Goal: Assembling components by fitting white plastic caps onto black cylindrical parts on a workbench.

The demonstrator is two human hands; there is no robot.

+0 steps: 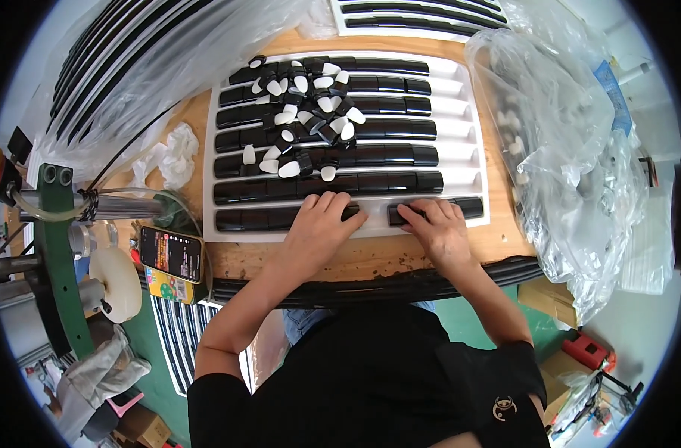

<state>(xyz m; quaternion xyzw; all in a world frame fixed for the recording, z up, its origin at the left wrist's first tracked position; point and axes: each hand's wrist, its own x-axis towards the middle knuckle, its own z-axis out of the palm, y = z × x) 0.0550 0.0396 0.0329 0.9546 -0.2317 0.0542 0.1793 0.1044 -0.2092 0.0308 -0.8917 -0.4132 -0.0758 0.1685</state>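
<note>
A white ridged tray [460,119] lies on the wooden bench, with rows of glossy black blocks [396,156] in its channels. Over the nearest row, my left hand [322,224] curls its fingers round the right end of a run of black blocks [255,219]; its thumb points toward the gap. Across that gap, my right hand [437,230] pinches the left end of a shorter run of black blocks [471,207]. Small black parts with white oval tabs [288,169] lie heaped on the rows behind my left hand.
At the left stand a green metal fixture [54,254] with a pale roller [116,285] and a lit phone [171,254]. Clear plastic bags [572,164] bulge along the right. Crumpled tissue [180,155] lies left of the tray. Black tubing [340,290] runs along the bench's front edge.
</note>
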